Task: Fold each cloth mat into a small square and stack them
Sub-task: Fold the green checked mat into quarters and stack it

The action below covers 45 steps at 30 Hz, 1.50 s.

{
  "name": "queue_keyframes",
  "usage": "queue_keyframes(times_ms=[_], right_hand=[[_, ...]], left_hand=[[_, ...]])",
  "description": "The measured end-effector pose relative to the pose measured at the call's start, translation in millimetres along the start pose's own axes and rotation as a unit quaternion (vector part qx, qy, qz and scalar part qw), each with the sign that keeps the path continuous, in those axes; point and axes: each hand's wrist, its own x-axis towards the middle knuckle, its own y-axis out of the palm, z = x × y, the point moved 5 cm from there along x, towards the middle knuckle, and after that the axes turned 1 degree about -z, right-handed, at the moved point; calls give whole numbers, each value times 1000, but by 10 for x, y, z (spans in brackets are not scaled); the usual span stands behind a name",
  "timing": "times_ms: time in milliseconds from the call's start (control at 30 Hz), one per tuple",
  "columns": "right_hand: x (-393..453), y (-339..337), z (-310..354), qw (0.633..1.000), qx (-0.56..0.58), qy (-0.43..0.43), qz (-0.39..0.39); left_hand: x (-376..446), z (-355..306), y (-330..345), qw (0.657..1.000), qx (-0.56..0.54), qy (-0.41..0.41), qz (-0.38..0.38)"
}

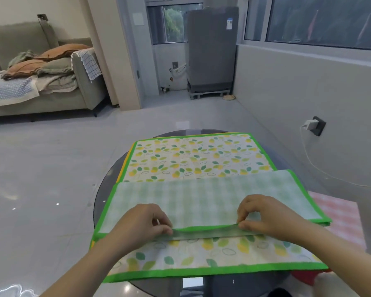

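A green-bordered cloth mat printed with yellow and green leaves is lying across the round dark glass table in the lower centre of the frame, covering most of it. A band of the mat is lying turned over, showing its pale green checked underside across the middle of the frame. The left hand is pinching the near green hem of that band between thumb and curled fingers, left of centre. The right hand is pinching the same hem right of centre, and the hem is sagging slightly between the two grips. A yellow-orange cloth edge is peeking out beneath the mat on its left side. A pink checked cloth is lying at the right edge, just beside the mat. A grey sofa piled with bedding is sitting in the upper left, and a grey covered appliance is standing at the upper centre. A white charger in a wall socket is showing at the right.
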Motion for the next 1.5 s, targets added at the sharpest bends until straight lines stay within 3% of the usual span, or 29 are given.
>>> queue_keyframes(times_ms=[467,833,1000,1133,1500], right_hand=[[88,144,-80,996,-71,-2,45],[615,181,13,992,-113,-21,-44],[849,299,-84,988,-140,11,-57],[931,437,-150,989,-144,37,-19],[734,306,-743,979,-169,105,-50]], left_hand=[[112,45,124,999,-20,40,27],[731,-272,269,988,71,93,-103],[947,-243,474,992,111,55,-35],[1020,-176,608,990,134,48,0],[1007,-106,670,986,154,58,-28]])
